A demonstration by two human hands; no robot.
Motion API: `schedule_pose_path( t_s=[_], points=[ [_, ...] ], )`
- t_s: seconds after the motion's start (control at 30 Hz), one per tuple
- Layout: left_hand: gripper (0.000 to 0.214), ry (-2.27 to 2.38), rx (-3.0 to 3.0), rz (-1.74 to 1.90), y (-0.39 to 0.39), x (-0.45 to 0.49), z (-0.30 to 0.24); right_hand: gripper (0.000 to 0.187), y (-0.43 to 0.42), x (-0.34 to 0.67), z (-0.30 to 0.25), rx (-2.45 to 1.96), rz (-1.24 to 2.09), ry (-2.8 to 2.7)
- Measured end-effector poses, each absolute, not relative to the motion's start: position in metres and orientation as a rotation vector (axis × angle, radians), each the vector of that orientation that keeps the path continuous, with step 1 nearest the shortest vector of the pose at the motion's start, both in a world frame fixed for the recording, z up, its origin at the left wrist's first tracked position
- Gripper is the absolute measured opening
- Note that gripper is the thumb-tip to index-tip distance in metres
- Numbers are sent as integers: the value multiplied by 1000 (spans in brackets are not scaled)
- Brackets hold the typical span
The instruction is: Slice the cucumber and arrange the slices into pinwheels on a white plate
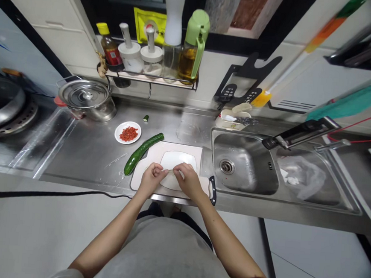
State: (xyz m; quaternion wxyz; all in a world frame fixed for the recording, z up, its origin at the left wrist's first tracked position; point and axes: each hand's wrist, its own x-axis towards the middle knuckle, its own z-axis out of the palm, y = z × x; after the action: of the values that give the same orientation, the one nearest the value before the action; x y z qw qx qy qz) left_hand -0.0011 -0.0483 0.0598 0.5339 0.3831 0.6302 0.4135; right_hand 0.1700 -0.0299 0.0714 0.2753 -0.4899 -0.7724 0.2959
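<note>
My left hand (152, 178) and my right hand (189, 181) meet over a white plate (180, 157), each with thumb and fingers pinched together. Between the fingertips runs a thin, pale, stick-like piece (170, 171), too small to name surely. Under the plate lies a light cutting board (154, 150) at the counter's front edge. A long green cucumber (138, 156) rests at the board's left edge, with a small cut cucumber end (146, 118) farther back. At the board's right side is a knife with a black handle (213, 191).
A small white dish (118, 139) of chopped red bits sits left of the cucumber. Farther left stand a lidded steel pot (103, 107) and a wok (2, 103). To the right is a sink (249, 178). Above hangs a rack (164, 82) of seasoning jars and bottles.
</note>
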Motion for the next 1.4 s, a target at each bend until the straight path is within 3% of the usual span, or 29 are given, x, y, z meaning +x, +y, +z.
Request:
schedule_pose_path(
  t_s=[0.17, 0.37, 0.93, 1.4],
  points=[
    [43, 1242, 508, 804, -44, 7, 69, 21, -28, 178, 75, -1277, 703, -2084],
    [48, 1151, 393, 835, -34, 16, 72, 21, -30, 184, 68, -1257, 705, -2102],
    [44, 1192, 1021, 957, 9, 26, 12, 18, -6, 197, 14, -1529, 1072, -1904],
    [38, 1554, 1628, 689, 40, 33, -7, 20, 28, 190, 4, -1884, 965, -2052]
  ],
)
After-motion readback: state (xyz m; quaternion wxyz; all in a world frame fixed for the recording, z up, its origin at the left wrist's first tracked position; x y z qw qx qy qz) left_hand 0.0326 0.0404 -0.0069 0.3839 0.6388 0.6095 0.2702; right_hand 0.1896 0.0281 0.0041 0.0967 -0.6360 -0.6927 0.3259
